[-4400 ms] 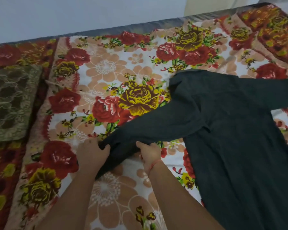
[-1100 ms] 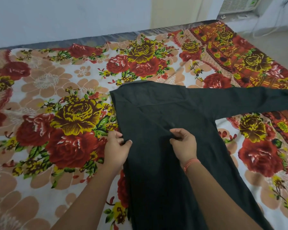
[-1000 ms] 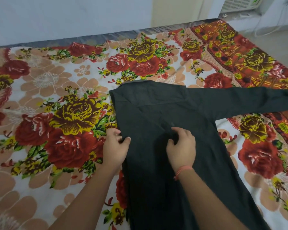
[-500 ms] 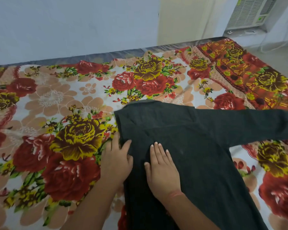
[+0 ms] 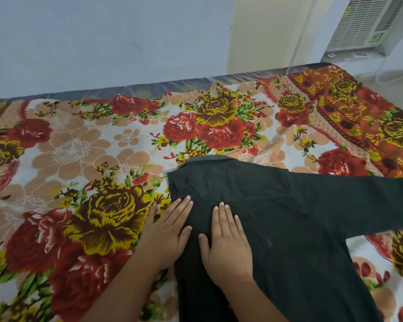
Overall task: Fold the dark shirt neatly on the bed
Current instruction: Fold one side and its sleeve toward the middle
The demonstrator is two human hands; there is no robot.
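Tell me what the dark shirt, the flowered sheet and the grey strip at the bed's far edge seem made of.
Dark shirt: soft matt cloth, probably knit or cotton; it lies limp with fine creases and no shine.
Flowered sheet: thin printed woven cloth, matt, with shallow wrinkles.
Grey strip: glossy, crinkled, likely plastic film or satin; cannot tell which.
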